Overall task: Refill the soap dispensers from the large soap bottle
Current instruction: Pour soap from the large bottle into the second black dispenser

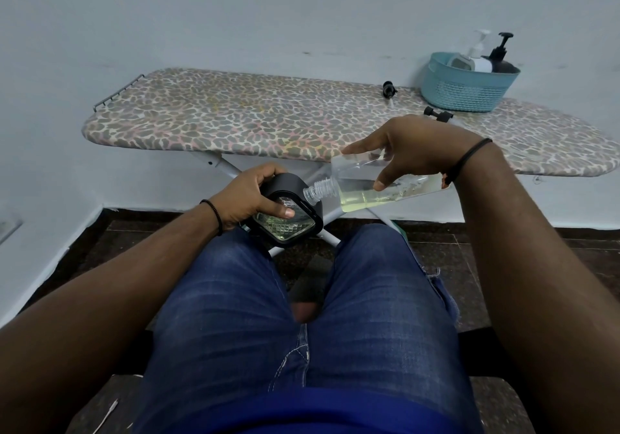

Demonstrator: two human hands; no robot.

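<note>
Risk: spillage onto the jeans (335,316) if the bottle neck drifts off the dispenser opening or tips too steeply.

Right hand (412,145) fingers (365,146) curl round the large soap bottle (375,187), tilted neck-down at the dispenser. Left hand (248,195) fingers wrap the black-framed glass soap dispenser (288,222) above the lap. Beyond the dispenser: ironing board (235,111), two loose pump heads, and a basket (466,88) of further dispensers.

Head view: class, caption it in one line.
Right hand tilts the soap bottle toward the dispenser gripped by the left hand.
</note>
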